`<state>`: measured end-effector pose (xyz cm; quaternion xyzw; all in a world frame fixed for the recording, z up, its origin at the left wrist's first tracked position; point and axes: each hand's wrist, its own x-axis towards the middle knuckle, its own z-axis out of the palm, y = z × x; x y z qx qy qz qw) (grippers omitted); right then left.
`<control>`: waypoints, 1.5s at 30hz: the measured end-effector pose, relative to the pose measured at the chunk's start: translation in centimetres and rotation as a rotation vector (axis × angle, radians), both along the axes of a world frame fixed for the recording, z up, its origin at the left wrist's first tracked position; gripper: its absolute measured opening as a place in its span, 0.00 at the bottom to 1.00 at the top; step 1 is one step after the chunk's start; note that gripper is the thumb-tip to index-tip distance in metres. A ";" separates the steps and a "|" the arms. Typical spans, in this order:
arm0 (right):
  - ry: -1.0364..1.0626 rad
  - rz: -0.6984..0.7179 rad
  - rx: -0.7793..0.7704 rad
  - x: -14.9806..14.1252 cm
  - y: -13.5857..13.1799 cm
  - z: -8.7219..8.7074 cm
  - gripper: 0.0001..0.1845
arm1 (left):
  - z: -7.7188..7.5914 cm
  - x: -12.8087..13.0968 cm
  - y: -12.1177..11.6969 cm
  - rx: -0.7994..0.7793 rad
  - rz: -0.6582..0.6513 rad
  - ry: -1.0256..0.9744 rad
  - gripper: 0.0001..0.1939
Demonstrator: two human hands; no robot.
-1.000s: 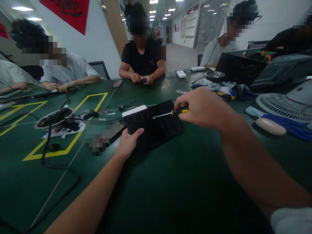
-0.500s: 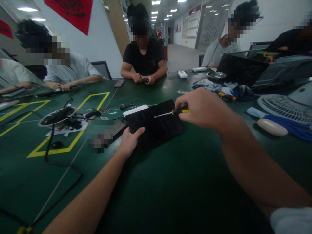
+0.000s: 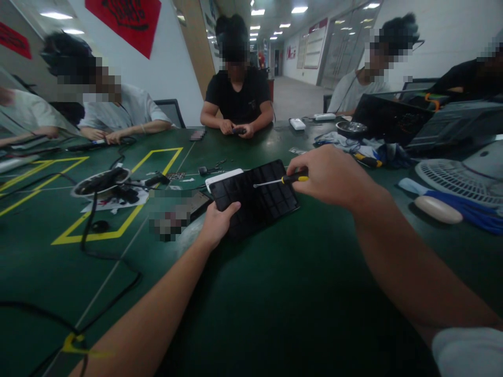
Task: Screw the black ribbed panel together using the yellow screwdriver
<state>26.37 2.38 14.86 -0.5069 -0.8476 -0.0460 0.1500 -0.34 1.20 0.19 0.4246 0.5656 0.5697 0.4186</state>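
My left hand (image 3: 217, 222) grips the near left edge of a flat black panel (image 3: 271, 201) marked with a grid of rectangles, thumb on top. The panel is tilted, its face toward me. In my right hand (image 3: 328, 175) is a screwdriver (image 3: 295, 178) with a black and yellow handle. Its shaft points left across the panel, the tip at or just above the surface; contact cannot be made out. Behind the panel's far left edge shows a white flat item (image 3: 223, 179), partly hidden.
To the left lie a dish (image 3: 80, 189) heaped with black parts, loose cables (image 3: 88, 255) and a dark phone-like device (image 3: 200, 204). Rightward are a white fan (image 3: 451, 178), a pale oval object (image 3: 438, 209), blue cloth (image 3: 481, 213) and a metal bowl (image 3: 351, 128). Several people sit around the green table (image 3: 275, 293).
The view has swung slightly left, bringing a yellow-tied cable in at lower left. The panel has tilted a little, so its grid shows more clearly. Both hands keep their grips.
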 end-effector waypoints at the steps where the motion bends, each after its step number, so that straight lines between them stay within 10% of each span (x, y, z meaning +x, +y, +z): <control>1: 0.002 0.001 0.000 0.0 0.0 0.0 0.18 | 0.0 0.0 0.0 0.002 0.001 0.000 0.24; 45: -0.049 0.074 -0.031 -0.6 -0.3 -1.1 0.12 | -0.9 0.0 0.9 -0.001 0.039 0.118 0.22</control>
